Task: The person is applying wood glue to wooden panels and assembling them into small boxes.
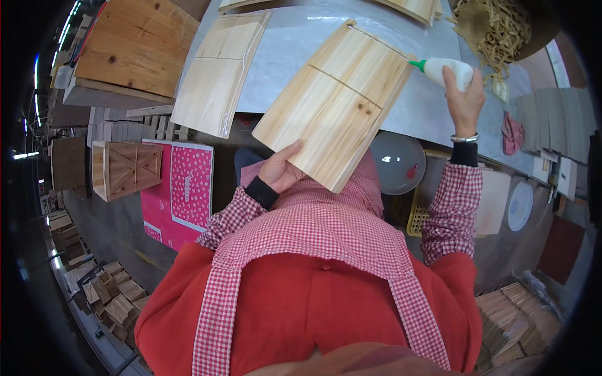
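Note:
My left hand [281, 168] grips the near left edge of a pale wooden panel [332, 106], its thumb lying on the top face. The panel tapers, has knots, and a groove runs across it; its far part rests over the table. In my right hand [464, 103] is a white squeeze bottle [453, 73], tilted so that its green nozzle points left. The nozzle tip is at the panel's far right corner, by another groove along the far end. Whether glue is coming out is too small to tell.
Left of the panel, another grooved wooden panel [216, 75] lies on the plastic-covered table [285, 62]. Wooden strips [501, 31] fill a round container at the far right. A pink cloth [512, 133] lies near the table's right edge. A grey basin [398, 164] stands below.

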The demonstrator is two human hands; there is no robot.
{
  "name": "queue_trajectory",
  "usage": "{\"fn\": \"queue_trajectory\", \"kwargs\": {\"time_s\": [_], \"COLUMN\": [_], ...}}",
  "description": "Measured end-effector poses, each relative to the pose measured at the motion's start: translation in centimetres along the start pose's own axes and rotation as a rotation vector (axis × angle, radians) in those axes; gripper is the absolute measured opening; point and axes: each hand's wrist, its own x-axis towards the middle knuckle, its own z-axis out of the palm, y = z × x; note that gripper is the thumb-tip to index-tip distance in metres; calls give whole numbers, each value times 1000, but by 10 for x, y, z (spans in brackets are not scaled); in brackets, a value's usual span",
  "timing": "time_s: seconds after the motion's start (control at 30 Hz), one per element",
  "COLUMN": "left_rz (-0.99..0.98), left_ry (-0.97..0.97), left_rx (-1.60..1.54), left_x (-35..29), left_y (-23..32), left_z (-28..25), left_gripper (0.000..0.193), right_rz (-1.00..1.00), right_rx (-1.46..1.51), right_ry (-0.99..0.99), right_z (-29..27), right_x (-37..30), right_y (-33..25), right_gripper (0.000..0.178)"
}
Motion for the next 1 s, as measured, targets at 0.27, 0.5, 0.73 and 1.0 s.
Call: {"fn": "queue_trajectory", "kwargs": {"time_s": [0.27,0.5,0.73,1.0], "left_rz": [-2,6,34,65], "left_ry": [-71,-88,-70,12], "left_rx": [-55,-89,-93,-11], "left_x": [6,5,4,5], "left_y": [-10,-13,-19,-17], "left_z": [3,5,-2,7], "left_gripper": [54,53,57,57], "right_rz": [91,-103,-175,-51], "right_rx": [428,335,204,121], "right_ry": [-126,-112,-174,-87], "right_z": [78,106,44,-30], "right_x": [-77,-75,-73,-100], "right_y": [-59,-81,-58,-18], "right_gripper": [44,42,39,34]}}
